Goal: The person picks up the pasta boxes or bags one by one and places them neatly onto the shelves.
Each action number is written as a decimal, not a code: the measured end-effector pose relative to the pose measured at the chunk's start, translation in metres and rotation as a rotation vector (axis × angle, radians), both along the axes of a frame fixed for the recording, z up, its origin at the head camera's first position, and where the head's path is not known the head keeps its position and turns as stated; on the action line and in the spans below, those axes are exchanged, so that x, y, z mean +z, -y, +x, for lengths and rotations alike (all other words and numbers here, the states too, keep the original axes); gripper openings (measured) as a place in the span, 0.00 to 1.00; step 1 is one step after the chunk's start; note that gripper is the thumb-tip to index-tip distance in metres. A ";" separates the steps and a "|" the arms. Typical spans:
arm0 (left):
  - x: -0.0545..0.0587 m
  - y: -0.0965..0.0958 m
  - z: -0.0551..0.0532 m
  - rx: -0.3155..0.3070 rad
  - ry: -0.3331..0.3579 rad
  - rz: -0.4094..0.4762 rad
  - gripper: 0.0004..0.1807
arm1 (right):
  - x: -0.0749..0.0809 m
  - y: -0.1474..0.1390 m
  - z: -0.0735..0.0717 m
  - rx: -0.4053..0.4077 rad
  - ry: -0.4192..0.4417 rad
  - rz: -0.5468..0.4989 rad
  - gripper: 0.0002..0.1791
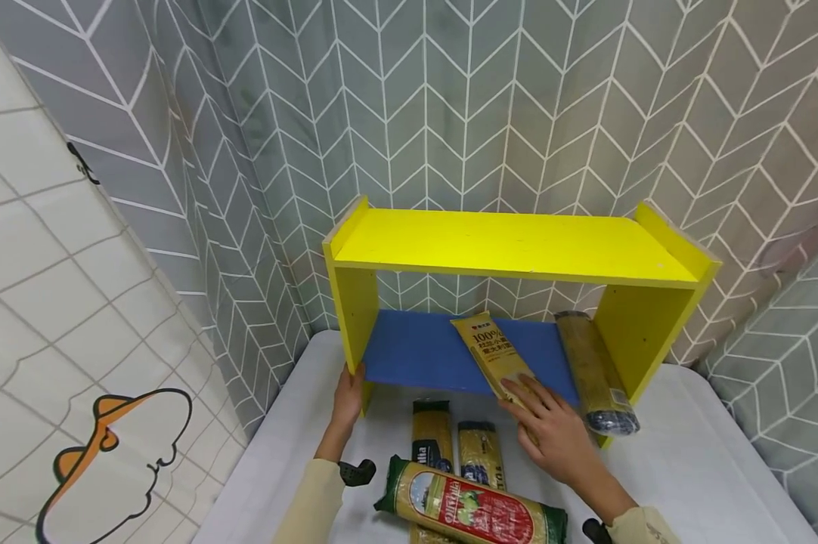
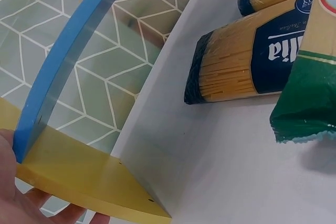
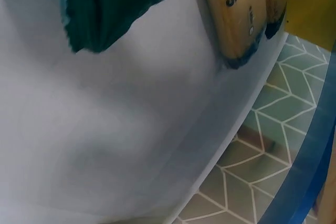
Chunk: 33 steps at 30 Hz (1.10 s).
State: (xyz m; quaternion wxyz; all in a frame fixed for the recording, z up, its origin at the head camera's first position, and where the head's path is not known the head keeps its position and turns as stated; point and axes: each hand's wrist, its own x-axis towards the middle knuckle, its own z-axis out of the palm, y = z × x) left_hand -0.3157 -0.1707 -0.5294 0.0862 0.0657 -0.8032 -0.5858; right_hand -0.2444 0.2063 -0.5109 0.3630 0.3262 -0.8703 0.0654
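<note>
A tiled wall (image 1: 41,325) runs close by the left edge of the worktop (image 1: 280,431), with a strip of bare top between that edge and the yellow shelf (image 1: 518,234). The left hand (image 1: 346,400) has its grip closed round the shelf's left panel (image 1: 356,310); the left wrist view adds the thumb near the blue board (image 1: 416,347) and fingers along the panel's outer side. Both wrist views show the gap beneath the board, with the worktop's back edge and the curtain (image 1: 450,151) beyond.

In front, a dark-label pack (image 1: 432,434) and a short pack (image 1: 480,453) point toward the shelf; a red-label pack (image 1: 473,506) lies across their near parts, crowding the space below the right hand (image 1: 552,431).

The gold pack (image 1: 494,351) lies slantwise on the board, a wide span of blue to its left and a narrower one to its right. The right grip is loose, fingers fairly straight over the pack's near end; the right wrist view misses this hand. Beside the right panel (image 1: 636,332), a long pack (image 1: 589,363) juts past the board's front edge. Bare worktop extends rightward to the curtain.
</note>
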 end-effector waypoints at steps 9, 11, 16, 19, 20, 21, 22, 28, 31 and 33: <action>-0.001 -0.003 -0.005 0.006 -0.021 -0.020 0.28 | -0.003 0.001 -0.004 -0.169 -0.037 -0.068 0.32; 0.000 -0.003 -0.005 0.007 -0.024 -0.027 0.29 | -0.003 0.000 -0.006 -0.209 -0.035 -0.085 0.29; 0.004 -0.003 -0.007 0.014 -0.029 -0.021 0.29 | -0.003 -0.004 -0.011 -0.285 -0.045 -0.118 0.24; 0.006 -0.003 -0.008 0.016 -0.031 -0.020 0.28 | -0.002 -0.005 -0.012 -0.304 -0.046 -0.131 0.23; 0.006 -0.002 -0.008 0.017 -0.035 -0.023 0.28 | -0.002 -0.005 -0.012 -0.307 -0.044 -0.134 0.23; 0.007 -0.002 -0.007 0.019 -0.037 -0.027 0.29 | -0.002 -0.005 -0.012 -0.309 -0.042 -0.134 0.23; 0.007 -0.002 -0.007 0.019 -0.036 -0.028 0.29 | -0.002 -0.004 -0.012 -0.309 -0.040 -0.135 0.23; 0.005 -0.002 -0.004 0.014 -0.034 -0.023 0.29 | -0.005 0.002 -0.007 -0.333 -0.055 -0.163 0.24; 0.003 -0.002 -0.001 0.009 -0.025 -0.016 0.28 | -0.008 0.005 -0.003 -0.365 -0.081 -0.179 0.24; 0.001 -0.002 0.001 0.009 -0.017 -0.012 0.28 | -0.010 0.007 -0.002 -0.387 -0.091 -0.182 0.24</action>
